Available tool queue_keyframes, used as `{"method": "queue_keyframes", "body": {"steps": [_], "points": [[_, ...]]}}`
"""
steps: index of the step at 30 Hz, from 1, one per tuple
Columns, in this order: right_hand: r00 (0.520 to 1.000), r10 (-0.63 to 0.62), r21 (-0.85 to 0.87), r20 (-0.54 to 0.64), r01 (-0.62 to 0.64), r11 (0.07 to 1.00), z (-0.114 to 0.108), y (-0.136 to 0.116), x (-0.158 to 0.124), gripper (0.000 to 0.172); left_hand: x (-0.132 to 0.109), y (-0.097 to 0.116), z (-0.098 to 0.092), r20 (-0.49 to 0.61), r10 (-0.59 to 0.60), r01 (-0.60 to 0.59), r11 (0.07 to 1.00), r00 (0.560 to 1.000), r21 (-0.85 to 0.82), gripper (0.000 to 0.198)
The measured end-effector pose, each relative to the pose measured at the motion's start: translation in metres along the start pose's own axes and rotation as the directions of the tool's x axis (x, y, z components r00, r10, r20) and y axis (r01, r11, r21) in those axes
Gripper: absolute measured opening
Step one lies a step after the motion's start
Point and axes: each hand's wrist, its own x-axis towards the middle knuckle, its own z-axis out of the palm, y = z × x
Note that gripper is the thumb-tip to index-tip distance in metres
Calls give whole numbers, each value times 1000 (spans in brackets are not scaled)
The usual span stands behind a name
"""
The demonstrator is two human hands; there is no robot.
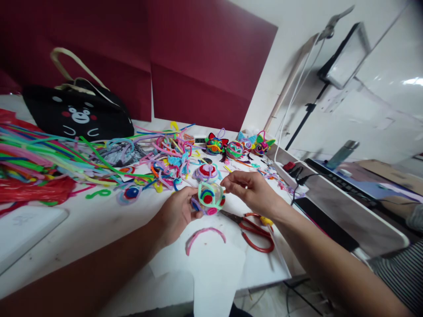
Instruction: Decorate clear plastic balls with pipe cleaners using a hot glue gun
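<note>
Multicoloured fuzzy ball (209, 199), gripped between the thumb and fingers of the left hand (178, 213), over the white table (95, 233), toward its front edge. The right hand (253, 189) is just beside it, fingertips bunched; I cannot tell if they pinch anything. Red-handled scissors (248, 226) lie nearer the right edge.

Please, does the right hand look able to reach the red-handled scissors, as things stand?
Probably yes. The red-handled scissors lie close to the right hand and are mostly uncovered; only a small yellow piece seems to overlap their grip.
</note>
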Motion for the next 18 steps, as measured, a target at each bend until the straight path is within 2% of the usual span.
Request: {"method": "queue_keyframes", "body": {"steps": [5, 10, 13, 18], "points": [[996, 43, -6, -72, -43, 999, -12, 6, -14, 24, 3, 3, -3, -32, 1, -1, 1000, 999, -20, 7], [985, 135, 52, -111, -130, 990, -23, 30, -27, 27, 6, 7, -5, -35, 8, -8, 1000, 999, -6, 10], [980, 170, 107, -103, -159, 981, -27, 43, -32, 27, 9, 9, -7, -42, 7, -8, 1000, 999, -14, 13], [987, 146, 127, -65, -137, 982, -29, 55, -37, 27, 13, 11, -12, -24, 28, -29, 998, 999, -50, 20]]}}
